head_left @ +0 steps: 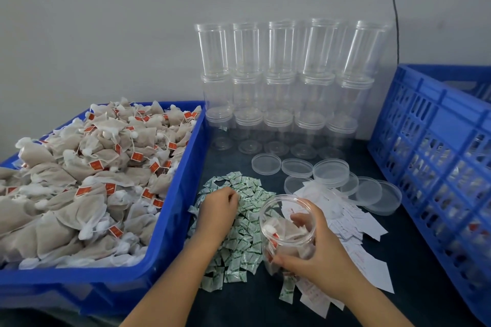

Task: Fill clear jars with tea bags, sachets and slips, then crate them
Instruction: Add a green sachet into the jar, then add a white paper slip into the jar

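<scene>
Head view: right hand (pixel 316 252) grips jar (pixel 288 231); left hand (pixel 218 206) pinches sachets (pixel 244 231).

Small packing workshop, hand assembly line style. Bulk stock everywhere: blue tub (pixel 170 220) heaped with tea bags (pixel 87 167), loose pile of green-white sachets (pixel 239 220), spread of white slips (pixel 353 223), all on a dark table (pixel 414 287). Empty clear jars (pixel 281 82) stacked three tiers high against a bare grey wall (pixel 132 21), lids (pixel 329 172) laid out loose in front. Slatted blue crate (pixel 435 156) at the right. No home furnishings, only supplies in quantity.
</scene>
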